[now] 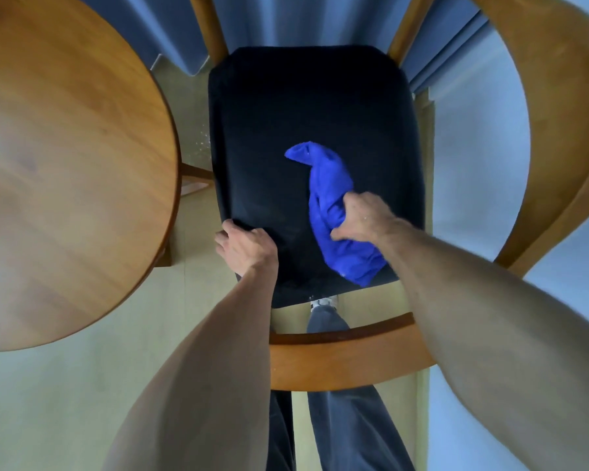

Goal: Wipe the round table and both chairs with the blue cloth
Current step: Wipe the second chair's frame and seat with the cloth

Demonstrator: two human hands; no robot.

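Gripping the bunched blue cloth on the dark chair seat, the right hand has its long axis pointing away toward unwiped cushion; the left hand apparently clasps the seat's near-left corner.

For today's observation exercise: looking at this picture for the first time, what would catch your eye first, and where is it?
The bright blue cloth stands out, bunched on the dark chair seat at centre and gripped by the right hand. The left hand holds the seat's near left corner. The round wooden table fills the left side.
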